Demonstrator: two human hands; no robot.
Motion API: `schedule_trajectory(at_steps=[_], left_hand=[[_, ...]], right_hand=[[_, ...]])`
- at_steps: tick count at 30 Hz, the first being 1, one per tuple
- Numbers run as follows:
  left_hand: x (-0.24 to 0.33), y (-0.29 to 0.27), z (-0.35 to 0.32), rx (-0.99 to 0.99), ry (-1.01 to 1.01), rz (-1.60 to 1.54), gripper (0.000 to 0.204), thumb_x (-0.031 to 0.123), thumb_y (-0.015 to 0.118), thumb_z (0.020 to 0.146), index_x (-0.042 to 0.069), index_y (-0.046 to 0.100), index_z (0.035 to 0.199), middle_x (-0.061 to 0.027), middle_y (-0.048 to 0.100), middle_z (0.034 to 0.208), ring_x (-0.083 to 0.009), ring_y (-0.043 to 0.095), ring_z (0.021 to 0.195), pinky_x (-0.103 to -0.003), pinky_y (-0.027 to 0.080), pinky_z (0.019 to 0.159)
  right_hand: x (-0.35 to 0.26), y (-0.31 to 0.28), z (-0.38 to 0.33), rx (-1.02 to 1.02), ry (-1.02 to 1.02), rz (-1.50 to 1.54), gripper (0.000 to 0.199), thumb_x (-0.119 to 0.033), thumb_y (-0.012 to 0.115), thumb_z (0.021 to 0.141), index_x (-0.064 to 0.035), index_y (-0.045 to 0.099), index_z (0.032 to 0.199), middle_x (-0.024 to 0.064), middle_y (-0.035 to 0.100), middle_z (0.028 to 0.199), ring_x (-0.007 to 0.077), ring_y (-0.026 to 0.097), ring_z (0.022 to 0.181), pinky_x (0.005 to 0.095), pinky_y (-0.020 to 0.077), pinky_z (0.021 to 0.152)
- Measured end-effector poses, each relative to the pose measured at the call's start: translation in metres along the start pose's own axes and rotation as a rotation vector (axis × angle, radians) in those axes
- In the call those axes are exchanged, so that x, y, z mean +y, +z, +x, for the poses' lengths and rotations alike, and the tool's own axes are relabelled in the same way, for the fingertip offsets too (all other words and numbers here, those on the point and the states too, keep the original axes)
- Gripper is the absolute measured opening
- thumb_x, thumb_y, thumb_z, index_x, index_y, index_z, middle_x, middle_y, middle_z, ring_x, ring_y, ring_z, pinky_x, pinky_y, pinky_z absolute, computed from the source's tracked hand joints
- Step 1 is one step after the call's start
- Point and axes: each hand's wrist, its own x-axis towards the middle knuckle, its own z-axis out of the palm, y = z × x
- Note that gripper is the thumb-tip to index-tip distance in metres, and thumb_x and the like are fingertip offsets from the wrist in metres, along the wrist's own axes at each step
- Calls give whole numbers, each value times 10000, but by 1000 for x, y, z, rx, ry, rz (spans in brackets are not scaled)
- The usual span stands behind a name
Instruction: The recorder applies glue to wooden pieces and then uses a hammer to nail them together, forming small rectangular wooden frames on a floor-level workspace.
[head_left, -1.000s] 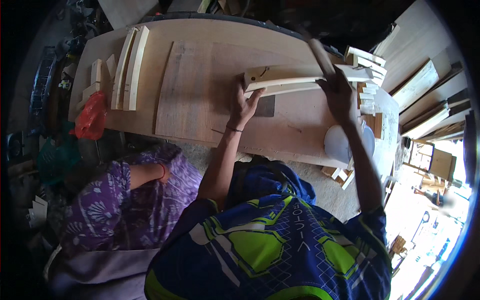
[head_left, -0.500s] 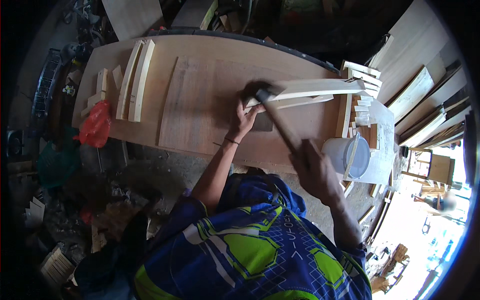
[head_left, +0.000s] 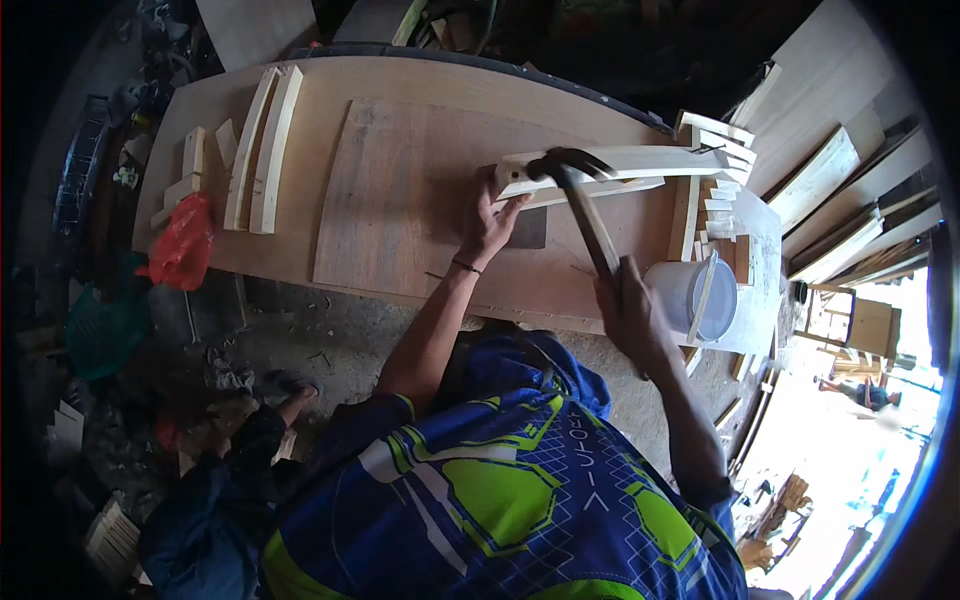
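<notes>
My right hand [head_left: 632, 312] is wrapped round the wooden handle of a claw hammer [head_left: 590, 225]. Its dark head hangs over the near end of a pale, curved wooden frame [head_left: 640, 163]; whether the two touch I cannot tell. Fingers closed, my left hand [head_left: 488, 222] grips that frame at its left end, where a small dark spot shows in the end face. The frame's far end rests by a stack of pale wood pieces [head_left: 722, 135]. Beneath lies a reddish-brown board [head_left: 385, 190] on the workbench.
Two curved wooden strips [head_left: 272, 150] and a red plastic bag [head_left: 185, 240] lie on the bench's left part. A white bucket [head_left: 690, 290] with a stick across it stands at the right. Planks [head_left: 820, 180] lean beyond. At lower left another person [head_left: 240, 490] is low to the floor.
The hammer head has moved right, off the frame's end, and is sharper now. My right hand has shifted slightly right. My left hand keeps its hold. The other person's arm has come into view.
</notes>
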Motion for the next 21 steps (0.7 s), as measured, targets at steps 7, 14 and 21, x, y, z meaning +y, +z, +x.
schedule_trajectory(at_steps=[7, 14, 21], left_hand=[[-1, -9, -5, 4, 14, 59, 459, 235, 762, 909, 14, 528, 1236, -132, 626, 1129, -246, 625, 1068, -371, 515, 884], [-10, -8, -2, -40, 20, 136, 421, 269, 747, 922, 7, 569, 1199, -122, 660, 1103, -241, 643, 1044, -366, 522, 859], [2, -11, 9, -36, 25, -75, 441, 196, 774, 905, 23, 508, 1212, -62, 593, 1127, -153, 586, 1045, -311, 488, 904]], right_hand=[[104, -89, -35, 809, -330, -604, 358, -180, 720, 886, -8, 601, 1176, 131, 691, 783, 307, 694, 763, 329, 550, 773], [137, -119, -80, 325, -244, -728, 299, -189, 673, 926, 0, 573, 1135, 202, 676, 855, 305, 689, 816, 393, 519, 757], [0, 59, -55, 290, 46, 176, 247, -192, 631, 961, -26, 448, 971, 254, 564, 645, 499, 602, 633, 522, 435, 510]])
